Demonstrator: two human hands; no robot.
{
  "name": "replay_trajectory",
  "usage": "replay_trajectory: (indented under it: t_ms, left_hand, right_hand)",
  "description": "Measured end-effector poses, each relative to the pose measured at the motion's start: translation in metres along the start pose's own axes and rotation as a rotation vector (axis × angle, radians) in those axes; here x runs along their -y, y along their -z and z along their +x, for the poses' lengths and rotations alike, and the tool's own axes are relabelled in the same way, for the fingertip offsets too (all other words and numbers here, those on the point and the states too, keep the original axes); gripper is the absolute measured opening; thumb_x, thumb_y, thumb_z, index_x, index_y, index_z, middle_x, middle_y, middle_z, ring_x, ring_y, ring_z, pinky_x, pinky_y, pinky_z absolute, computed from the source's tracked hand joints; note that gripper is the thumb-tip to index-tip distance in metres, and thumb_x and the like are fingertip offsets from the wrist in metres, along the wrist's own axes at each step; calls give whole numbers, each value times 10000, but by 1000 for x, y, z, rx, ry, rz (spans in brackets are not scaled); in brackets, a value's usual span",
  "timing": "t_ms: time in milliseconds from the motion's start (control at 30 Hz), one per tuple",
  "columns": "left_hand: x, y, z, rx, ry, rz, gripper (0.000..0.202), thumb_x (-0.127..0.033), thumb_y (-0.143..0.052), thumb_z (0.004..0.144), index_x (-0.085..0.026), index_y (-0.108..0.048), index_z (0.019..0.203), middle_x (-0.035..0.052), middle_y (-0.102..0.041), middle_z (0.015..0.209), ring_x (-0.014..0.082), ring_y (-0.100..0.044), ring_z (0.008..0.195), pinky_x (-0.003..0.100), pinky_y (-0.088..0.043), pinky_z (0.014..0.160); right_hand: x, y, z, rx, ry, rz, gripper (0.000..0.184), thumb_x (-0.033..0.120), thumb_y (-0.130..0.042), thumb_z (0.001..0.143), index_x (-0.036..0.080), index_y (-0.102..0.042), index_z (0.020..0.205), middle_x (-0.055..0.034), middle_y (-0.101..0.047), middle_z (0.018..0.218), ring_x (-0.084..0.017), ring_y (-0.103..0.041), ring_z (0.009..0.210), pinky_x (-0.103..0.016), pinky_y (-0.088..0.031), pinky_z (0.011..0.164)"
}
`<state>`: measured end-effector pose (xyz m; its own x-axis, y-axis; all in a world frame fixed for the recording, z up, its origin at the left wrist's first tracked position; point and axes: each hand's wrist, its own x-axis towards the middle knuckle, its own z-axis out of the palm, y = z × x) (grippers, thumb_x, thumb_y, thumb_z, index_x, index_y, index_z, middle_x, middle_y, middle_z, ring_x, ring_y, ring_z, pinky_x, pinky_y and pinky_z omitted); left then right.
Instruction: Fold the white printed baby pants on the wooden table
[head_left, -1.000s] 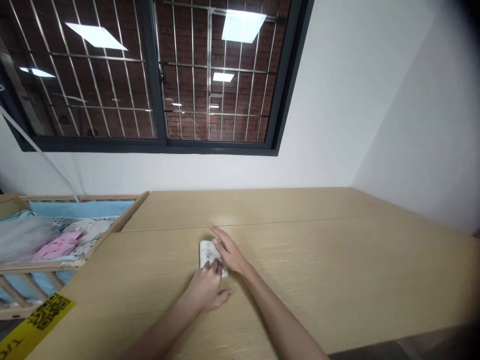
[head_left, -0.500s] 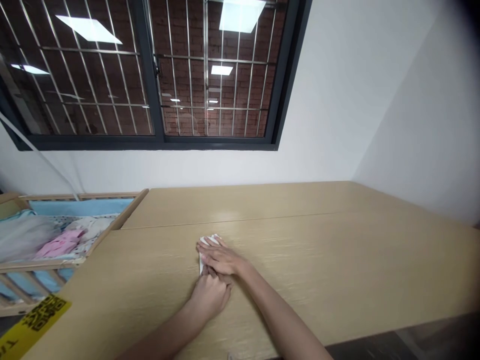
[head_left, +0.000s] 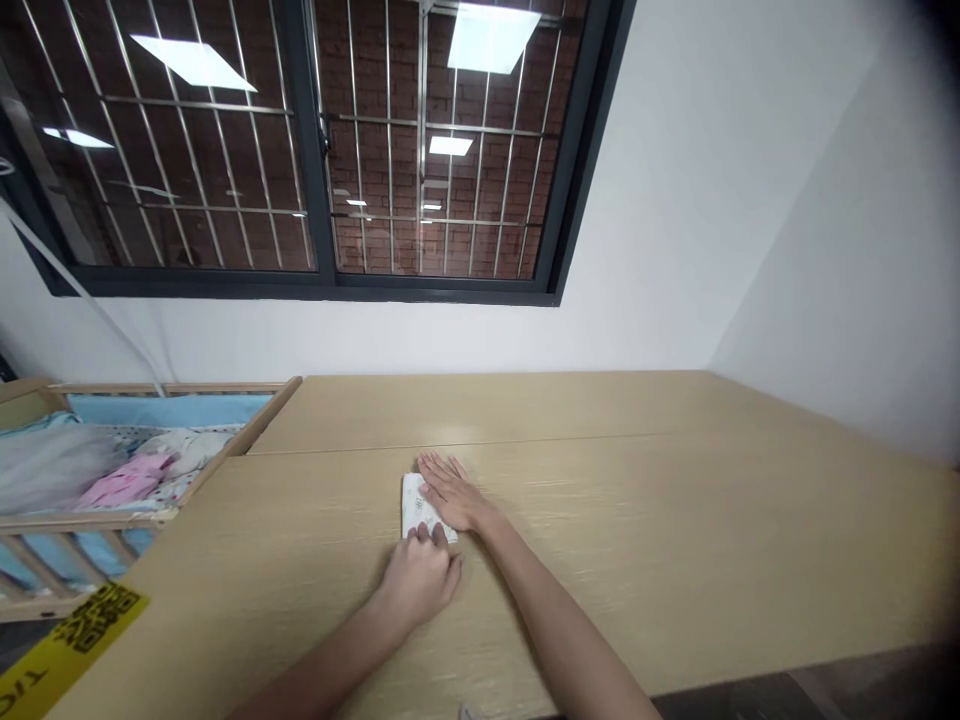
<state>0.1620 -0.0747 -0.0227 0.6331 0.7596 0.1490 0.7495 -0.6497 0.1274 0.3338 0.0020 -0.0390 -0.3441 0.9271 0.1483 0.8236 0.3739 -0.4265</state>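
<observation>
On the wooden tabletop [head_left: 645, 530] lies a small folded white cloth [head_left: 415, 498] with a faint print; whether it is fabric or a padded item I cannot tell. My right hand [head_left: 450, 492] rests flat over its right side, fingers stretched out and reaching past its far edge. At the near edge, my left hand [head_left: 421, 578] is closed, with its curled fingertips on the cloth. Part of the cloth is hidden beneath both hands.
To the left stands a wooden crib [head_left: 251, 428] holding bedding and a pink cloth [head_left: 127, 478]. A yellow label [head_left: 79, 640] with a printed code is at the lower left. Behind the table are a white wall [head_left: 660, 200] and a barred window [head_left: 322, 285].
My right hand has slid slightly up and right, its fingers straightening, so more of the white cloth shows. My left hand stays at the near edge. The view has shifted a little.
</observation>
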Motion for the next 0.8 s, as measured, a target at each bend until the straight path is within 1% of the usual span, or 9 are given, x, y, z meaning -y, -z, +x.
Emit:
replay_trajectory:
  t_ms: [67,133,233,333,400,500,633,733,800]
  left_hand:
    - [10,9,5,-33,59,-22,418,-414,-378,1008,-148,-692,1085,151,-727,1012,308,-704,924,405,-547,769]
    - [25,18,11,-75,152,-32,451,-432,-318,1026,-173,-686,1009,128,-728,989,294,-704,912,384,-526,749]
    - [50,23,21,-111,298,-39,477,-450,-294,1029,-161,-672,995,151,-724,996,313,-699,935,384,-501,738]
    - [66,17,26,-83,381,-65,507,-492,-308,1020,-155,-678,933,174,-731,957,333,-705,909,393,-485,734]
    - [69,9,28,-61,400,-91,512,-505,-317,1016,-150,-675,927,181,-734,951,334,-707,901,386,-474,731]
    - [69,-1,32,-45,375,-144,430,-481,-384,1002,-151,-658,963,161,-736,971,304,-703,917,352,-449,736]
    - [69,7,35,-28,305,-255,222,-375,-525,930,-188,-626,863,75,-729,860,225,-683,830,290,-388,666]
    - [75,26,12,-35,266,-346,181,-326,-574,863,-207,-545,729,8,-669,724,165,-619,687,263,-343,600]
    - [85,36,-25,-43,229,-422,213,-337,-587,824,-215,-482,684,-22,-609,670,144,-572,643,247,-344,584]
  right_hand:
    - [-9,-3,-2,-110,-82,69,707,582,-175,1056,163,-159,1626,-88,-142,1674,-208,-90,1555,-434,13,1258]
    - [-19,-5,-4,-267,-167,173,727,593,-217,1046,152,-184,1623,-121,-184,1669,-229,-141,1547,-449,-73,1256]
    - [-29,-7,-8,-511,-185,324,662,575,-366,1015,163,-404,1532,-165,-419,1541,-261,-382,1430,-442,-290,1187]
    - [-27,-8,-9,-585,-126,399,497,501,-561,933,154,-643,1280,-150,-607,1216,-243,-600,1094,-381,-480,966]
    - [-20,-9,-8,-544,-96,421,394,444,-632,883,154,-711,1138,-111,-625,1044,-208,-608,910,-335,-501,824]
    - [-9,-13,-4,-485,-87,440,312,365,-693,814,152,-726,1040,-65,-623,931,-171,-564,795,-287,-464,722]
    - [9,-15,-4,-378,-188,506,264,305,-724,761,136,-678,957,-4,-601,785,-129,-492,682,-234,-387,612]
    - [35,-11,-15,-202,-220,622,239,275,-743,737,141,-639,906,27,-563,738,-101,-462,648,-204,-348,574]
    - [60,-9,-25,14,-160,741,250,291,-769,724,148,-614,857,39,-544,726,-83,-450,631,-190,-334,557]
